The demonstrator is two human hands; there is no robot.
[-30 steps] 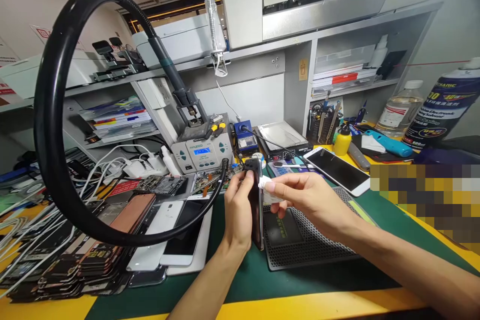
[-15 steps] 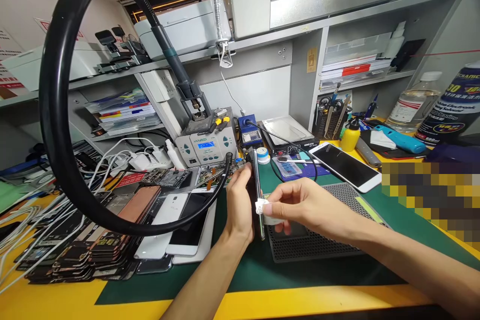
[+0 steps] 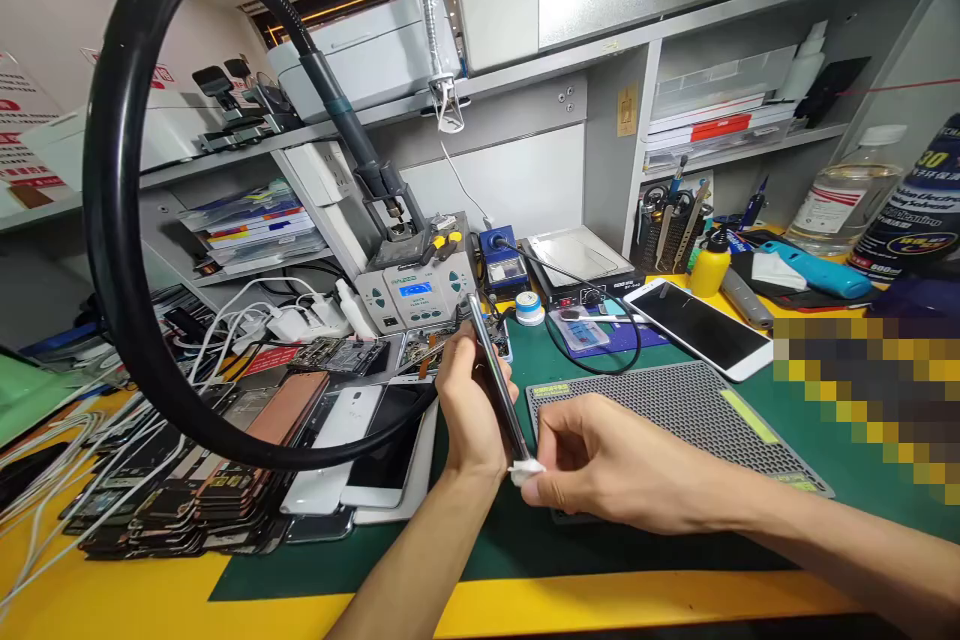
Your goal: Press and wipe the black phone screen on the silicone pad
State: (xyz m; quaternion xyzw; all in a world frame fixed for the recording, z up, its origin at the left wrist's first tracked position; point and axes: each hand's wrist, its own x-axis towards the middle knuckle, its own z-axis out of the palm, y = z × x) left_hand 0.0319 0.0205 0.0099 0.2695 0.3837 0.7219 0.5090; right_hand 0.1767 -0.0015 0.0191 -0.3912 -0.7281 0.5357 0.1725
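My left hand [image 3: 471, 410] is wrapped round a dark smartphone [image 3: 496, 382], held up on its edge and tilted, with its narrow side toward me. A crumpled white piece, like tissue or cloth [image 3: 525, 469], is pinched between the thumb and fingers of my right hand [image 3: 585, 455]. It touches the near lower end of the phone. Most of the phone's faces are hidden by the angle and by my fingers. Under and behind my right hand lies a grey perforated mat [image 3: 660, 420] on the green work mat [image 3: 420, 560].
Stacked phone parts [image 3: 247, 460] and white phones [image 3: 330, 450] lie left, beneath a looping black hose [image 3: 112, 220]. A rework station [image 3: 412, 290] stands behind. To the right are a white-framed phone [image 3: 697, 330], a yellow bottle [image 3: 710, 270] and a clear bottle [image 3: 847, 190].
The phone has gone from nearly upright to leaning, its top tipped left. My right hand and the white piece have moved down from the phone's side to its lower end.
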